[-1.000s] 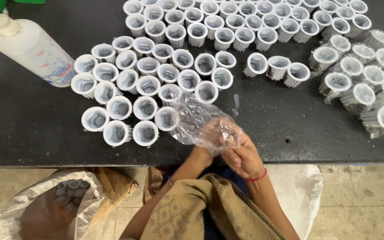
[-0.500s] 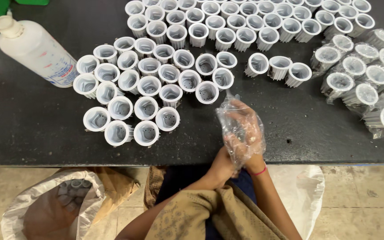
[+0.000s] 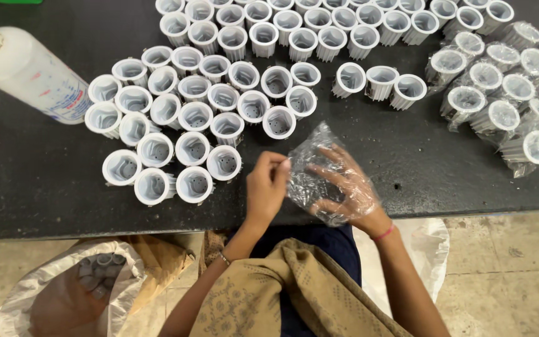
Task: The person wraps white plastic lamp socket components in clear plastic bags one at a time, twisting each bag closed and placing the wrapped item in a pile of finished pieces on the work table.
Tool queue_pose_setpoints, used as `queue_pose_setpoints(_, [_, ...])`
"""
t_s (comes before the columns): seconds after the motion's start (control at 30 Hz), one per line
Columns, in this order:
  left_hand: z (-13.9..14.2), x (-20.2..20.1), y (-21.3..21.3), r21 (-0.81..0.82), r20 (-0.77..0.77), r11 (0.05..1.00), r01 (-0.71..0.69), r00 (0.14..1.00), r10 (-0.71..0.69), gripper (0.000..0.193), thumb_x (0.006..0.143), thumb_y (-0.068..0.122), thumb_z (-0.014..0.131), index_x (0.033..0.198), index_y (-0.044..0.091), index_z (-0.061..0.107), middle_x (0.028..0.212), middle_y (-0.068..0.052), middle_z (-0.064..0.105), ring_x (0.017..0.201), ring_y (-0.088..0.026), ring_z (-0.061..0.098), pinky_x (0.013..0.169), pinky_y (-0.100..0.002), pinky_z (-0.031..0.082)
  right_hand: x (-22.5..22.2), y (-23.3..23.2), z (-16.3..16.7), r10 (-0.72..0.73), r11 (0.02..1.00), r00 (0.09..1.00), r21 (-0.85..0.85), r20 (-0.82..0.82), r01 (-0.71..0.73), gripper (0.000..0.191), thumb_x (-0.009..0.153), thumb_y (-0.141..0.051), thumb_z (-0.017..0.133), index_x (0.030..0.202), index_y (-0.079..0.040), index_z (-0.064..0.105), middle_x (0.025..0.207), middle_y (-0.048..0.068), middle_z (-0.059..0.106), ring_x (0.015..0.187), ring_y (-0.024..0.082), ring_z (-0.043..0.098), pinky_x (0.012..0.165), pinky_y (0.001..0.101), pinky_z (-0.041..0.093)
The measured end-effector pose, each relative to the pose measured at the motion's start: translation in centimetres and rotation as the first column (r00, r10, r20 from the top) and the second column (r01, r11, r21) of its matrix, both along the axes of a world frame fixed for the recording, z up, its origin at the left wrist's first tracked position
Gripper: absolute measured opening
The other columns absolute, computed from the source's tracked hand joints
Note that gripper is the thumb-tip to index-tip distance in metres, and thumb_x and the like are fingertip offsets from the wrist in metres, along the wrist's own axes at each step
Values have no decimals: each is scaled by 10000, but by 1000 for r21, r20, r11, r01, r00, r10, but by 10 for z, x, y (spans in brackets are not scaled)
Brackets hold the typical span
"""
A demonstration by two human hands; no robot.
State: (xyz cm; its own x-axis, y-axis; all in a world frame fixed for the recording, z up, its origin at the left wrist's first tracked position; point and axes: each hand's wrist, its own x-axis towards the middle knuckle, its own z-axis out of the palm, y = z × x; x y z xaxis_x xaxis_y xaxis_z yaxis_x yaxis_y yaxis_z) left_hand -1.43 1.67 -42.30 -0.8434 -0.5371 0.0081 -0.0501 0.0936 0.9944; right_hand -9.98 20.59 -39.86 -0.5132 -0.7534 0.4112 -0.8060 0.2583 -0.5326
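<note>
A clear plastic bag [image 3: 322, 175] is held over the near edge of the dark surface [image 3: 32, 206], just in front of the person's body. The right hand [image 3: 344, 184] is pushed inside the bag, its fingers [image 3: 329, 156] spread apart beneath the film, so that the bag is worn like a loose glove. The left hand [image 3: 266, 187] is set just beside it, with its fingers [image 3: 279, 165] pinched together on the bag's left edge.

A cluster of white ribbed cups [image 3: 201, 118] is stood upright, open ends up, to the left of the hands, the nearest ones close to the left hand but not touched. More bare cups are ranged in rows along the far edge. At the right, cups wrapped in clear film [image 3: 500, 93] are piled, several lying tilted. A white bottle [image 3: 26, 72] is laid on its side at the far left. Below the surface, at lower left, an open sack [image 3: 45, 293] is seen on the floor.
</note>
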Motion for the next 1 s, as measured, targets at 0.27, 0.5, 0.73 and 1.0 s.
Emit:
queue_pose_setpoints(0.27, [-20,9,3,-508,-157,837,-204,977,143,101,992,69,627,1085,45,598,897,-148,681,752,-306,678,656,-409,529,13,40,-23,-256,967,936,46,243,252,722,752,-260,846,1397,-61,587,1550,144,489,1397,344,497,1119,442,424])
queue_pose_setpoints(0.5, [-15,9,4,-682,-198,707,-189,978,70,137,969,35,612,1099,75,616,1039,-111,686,951,-330,682,756,-431,545,17,31,-31,-413,904,853,32,320,426,437,900,-228,824,1308,-125,704,1483,46,669,1337,217,689,1079,345,564])
queue_pose_setpoints(0.73, [-14,12,-2,-755,24,648,-99,984,179,232,912,20,630,1090,144,714,957,-79,609,946,-307,638,752,-439,530,8,29,-10,-222,967,864,-13,453,255,955,592,-271,942,1422,-63,518,1546,131,440,1372,284,521,1091,393,495])
queue_pose_setpoints(1.0, [15,8,10,-861,-134,469,-194,978,159,293,851,60,667,1142,93,666,1202,-157,603,1145,-381,581,941,-491,481,7,33,6,-132,989,890,-1,437,148,1029,638,-273,935,1508,-76,422,1582,138,392,1451,328,438,1122,434,453])
